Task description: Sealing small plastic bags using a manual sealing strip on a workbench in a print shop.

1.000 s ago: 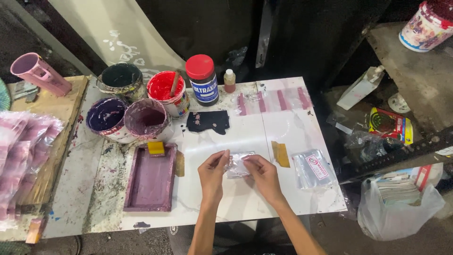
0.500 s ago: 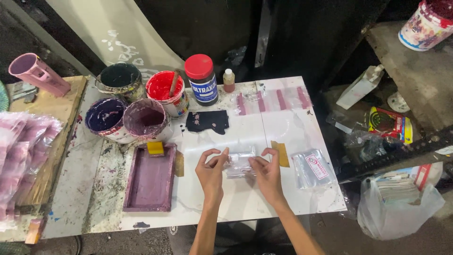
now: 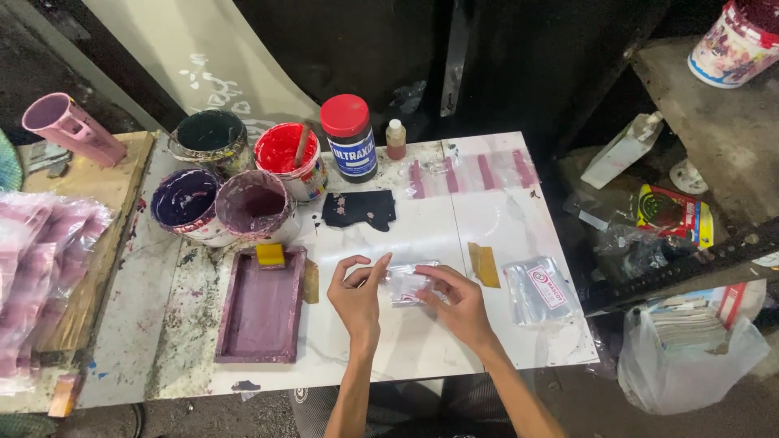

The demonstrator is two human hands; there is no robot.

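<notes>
Head view shows both hands over the near middle of the white bench [image 3: 519,235], sharing one small clear plastic pouch [image 3: 408,283]. The left hand [image 3: 357,296] pinches the pouch's left edge between thumb and forefinger, the other fingers loosely curled. The right hand [image 3: 461,302] lies on the pouch's right side, fingers closed over it and pressing it toward the bench. Compared with half a second ago, the hands sit slightly nearer and the pouch lies flatter and lower; a second ago it was held more bunched between the palms. My reading is that the pouch is being smoothed out on the bench.

Counted around them: four open paint tubs stand far left, one dark green [image 3: 211,134], one red [image 3: 286,158] with a stick standing in it, one deep purple [image 3: 187,203] and one maroon [image 3: 258,203]. One red-lidded jar [image 3: 349,136] and one small bottle [image 3: 396,138] stand beside them. One purple tray [image 3: 261,308] lies left of the hands, with one yellow block [image 3: 270,255] at its far edge. One dark rag [image 3: 359,208] lies beyond the hands. One tan scraper [image 3: 485,264] lies just right of the right hand, and one stack of clear printed pouches [image 3: 540,289] further right. One pink cup [image 3: 71,128] lies tipped at far left.
</notes>
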